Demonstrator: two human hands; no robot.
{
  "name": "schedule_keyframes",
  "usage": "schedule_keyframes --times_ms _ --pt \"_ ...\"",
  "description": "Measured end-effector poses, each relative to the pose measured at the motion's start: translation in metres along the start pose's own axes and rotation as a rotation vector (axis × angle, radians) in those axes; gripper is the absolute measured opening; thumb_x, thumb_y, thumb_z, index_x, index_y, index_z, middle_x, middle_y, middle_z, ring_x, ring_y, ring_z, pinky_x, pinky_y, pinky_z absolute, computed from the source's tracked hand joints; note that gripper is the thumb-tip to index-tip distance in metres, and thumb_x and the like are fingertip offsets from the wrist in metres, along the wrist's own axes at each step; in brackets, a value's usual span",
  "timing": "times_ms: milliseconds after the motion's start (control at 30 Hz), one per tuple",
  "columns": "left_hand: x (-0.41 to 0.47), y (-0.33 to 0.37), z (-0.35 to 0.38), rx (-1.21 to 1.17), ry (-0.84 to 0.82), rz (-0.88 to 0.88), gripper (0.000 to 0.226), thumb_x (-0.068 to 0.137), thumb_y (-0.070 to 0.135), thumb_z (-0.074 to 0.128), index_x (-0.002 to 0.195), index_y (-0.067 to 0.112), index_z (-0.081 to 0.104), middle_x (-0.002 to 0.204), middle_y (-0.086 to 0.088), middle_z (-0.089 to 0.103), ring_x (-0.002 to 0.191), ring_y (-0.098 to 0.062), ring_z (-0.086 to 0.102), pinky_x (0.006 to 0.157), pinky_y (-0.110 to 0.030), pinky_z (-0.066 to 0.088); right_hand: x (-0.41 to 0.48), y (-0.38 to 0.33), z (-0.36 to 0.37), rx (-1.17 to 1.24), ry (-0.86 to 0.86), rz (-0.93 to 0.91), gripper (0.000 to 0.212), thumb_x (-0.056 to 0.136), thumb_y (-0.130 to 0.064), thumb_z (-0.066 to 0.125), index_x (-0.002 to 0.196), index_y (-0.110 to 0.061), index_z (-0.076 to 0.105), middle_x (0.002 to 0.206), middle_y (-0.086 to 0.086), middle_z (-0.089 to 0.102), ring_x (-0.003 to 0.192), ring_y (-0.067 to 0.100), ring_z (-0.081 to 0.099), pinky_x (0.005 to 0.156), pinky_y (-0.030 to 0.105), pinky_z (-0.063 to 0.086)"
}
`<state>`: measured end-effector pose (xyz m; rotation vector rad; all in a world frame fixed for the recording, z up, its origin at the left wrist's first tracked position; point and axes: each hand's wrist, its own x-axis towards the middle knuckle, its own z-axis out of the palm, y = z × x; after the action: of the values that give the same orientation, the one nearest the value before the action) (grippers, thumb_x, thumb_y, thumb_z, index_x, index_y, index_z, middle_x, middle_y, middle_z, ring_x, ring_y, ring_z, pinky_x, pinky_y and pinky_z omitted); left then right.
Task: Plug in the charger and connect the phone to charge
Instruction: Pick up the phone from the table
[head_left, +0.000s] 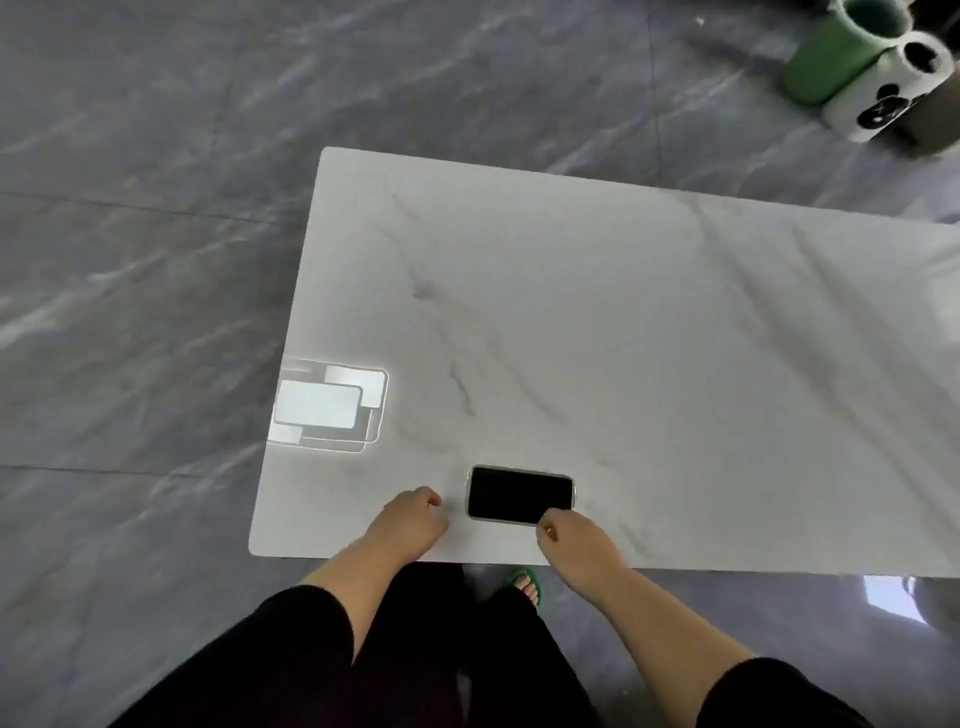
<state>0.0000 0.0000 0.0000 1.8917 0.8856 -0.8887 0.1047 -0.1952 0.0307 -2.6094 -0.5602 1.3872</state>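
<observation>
A phone (519, 494) with a dark screen lies flat and lengthwise on the white marble table (649, 312), close to the front edge. My right hand (576, 540) rests at the phone's near right corner, with its curled fingertips pinching that edge. My left hand (410, 519) lies on the table just left of the phone with a small gap between them. Its fingers are curled and nothing shows in it. No charger, cable or socket is in view.
A bright ceiling-light reflection (327, 408) glares on the table's left edge. On the grey tiled floor at the far right stand a green cylinder (831, 57) and a white panda-print one (883, 93). My foot in a green sandal (530, 584) shows under the table's front edge.
</observation>
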Motion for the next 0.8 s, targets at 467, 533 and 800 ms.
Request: schedule_keyframes --times_ms 467,533,800 --pt "0.107 -0.036 0.057 0.564 0.070 0.094 0.154 0.037 0.080 0.065 0.129 0.030 -0.048 0.132 -0.006 -0.061 0.123 -0.026 -0.055 0.090 -0.060 -0.040 0.113 0.038 0.059 -0.496 0.140 -0.187 0.117 0.061 -0.069 0.066 0.151 -0.018 0.010 0.155 0.008 0.015 0.143 0.032 0.011 0.116 0.053 0.004" --pt "0.112 -0.039 0.059 0.565 0.089 0.098 0.154 0.035 0.082 0.064 0.130 0.030 -0.047 0.133 -0.006 -0.061 0.123 -0.026 -0.055 0.086 -0.057 -0.045 0.116 0.044 0.062 -0.516 0.240 -0.226 0.119 0.052 -0.069 0.074 0.148 -0.014 0.029 0.147 0.014 0.036 0.136 0.038 0.033 0.112 0.058 0.022" --pt "0.111 -0.040 0.059 0.556 0.068 0.115 0.153 0.037 0.080 0.065 0.128 0.031 -0.049 0.130 -0.005 -0.063 0.121 -0.025 -0.057 0.086 -0.057 -0.044 0.119 0.046 0.065 -0.628 0.434 -0.324 0.094 0.048 -0.066 0.077 0.119 -0.007 0.061 0.105 0.012 0.064 0.090 0.034 0.062 0.072 0.047 0.050"
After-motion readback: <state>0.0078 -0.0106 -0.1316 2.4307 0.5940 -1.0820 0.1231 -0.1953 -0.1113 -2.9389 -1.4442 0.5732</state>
